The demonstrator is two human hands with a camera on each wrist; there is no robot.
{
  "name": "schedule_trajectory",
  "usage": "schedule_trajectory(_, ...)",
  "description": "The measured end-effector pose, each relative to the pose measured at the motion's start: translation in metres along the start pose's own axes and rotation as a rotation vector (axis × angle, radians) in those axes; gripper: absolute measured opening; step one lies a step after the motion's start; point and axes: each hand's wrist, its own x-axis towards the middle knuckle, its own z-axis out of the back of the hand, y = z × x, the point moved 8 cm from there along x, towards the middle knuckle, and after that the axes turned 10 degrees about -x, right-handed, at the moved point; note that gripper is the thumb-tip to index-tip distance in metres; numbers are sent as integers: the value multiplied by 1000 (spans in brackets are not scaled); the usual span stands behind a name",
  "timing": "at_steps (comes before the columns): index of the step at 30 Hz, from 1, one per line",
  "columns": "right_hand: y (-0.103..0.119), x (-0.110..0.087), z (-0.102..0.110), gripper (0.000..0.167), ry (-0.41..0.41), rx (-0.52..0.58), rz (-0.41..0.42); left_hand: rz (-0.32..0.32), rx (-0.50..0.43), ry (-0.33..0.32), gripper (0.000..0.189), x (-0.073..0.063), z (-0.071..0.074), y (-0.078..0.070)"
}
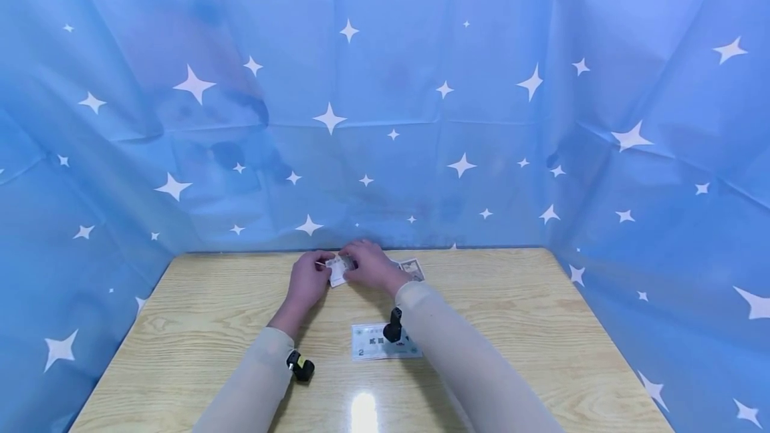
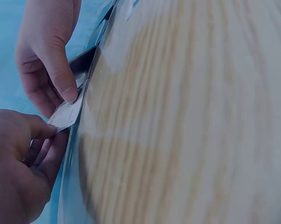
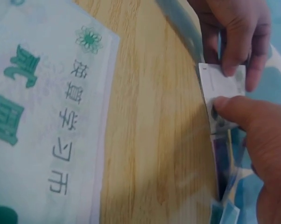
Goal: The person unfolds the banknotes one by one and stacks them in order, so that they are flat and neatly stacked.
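Note:
Near the back edge of the table, my left hand [image 1: 309, 280] and right hand [image 1: 371, 268] hold a small white play banknote [image 1: 337, 272] between them. In the right wrist view, my left thumb and fingers pinch the far end of this note [image 3: 220, 84], while the right thumb presses on its face closer in. The left wrist view has both hands at the table edge, each with thumb and fingers on the pale note [image 2: 66, 115]. More notes [image 1: 413, 268] lie just right of my right hand, partly hidden by it.
A larger pale green play note [image 1: 375, 347], printed with a 2, lies nearer me, partly under the right forearm. The wooden table [image 1: 511, 326] meets a blue star-patterned cloth [image 1: 397, 85] at its back and sides. Black cameras are strapped to both wrists.

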Motion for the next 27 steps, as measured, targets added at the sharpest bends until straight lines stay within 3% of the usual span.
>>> schedule_trajectory(9, 9, 3, 15, 47, -89, 52, 31, -1, -103, -19, 32, -5, 16, -8)
schedule_trajectory(13, 13, -2, 26, 43, -132, 129, 49, 7, -155, 0, 32, -9, 21, -13)
schedule_trajectory(20, 11, -20, 37, 34, -144, 311, 42, 41, -283, 48, 30, -18, 19, -15)
schedule_trajectory(27, 4, -51, 36, 38, -125, 471, -2, 68, -370, 87, 28, -32, 10, -22)
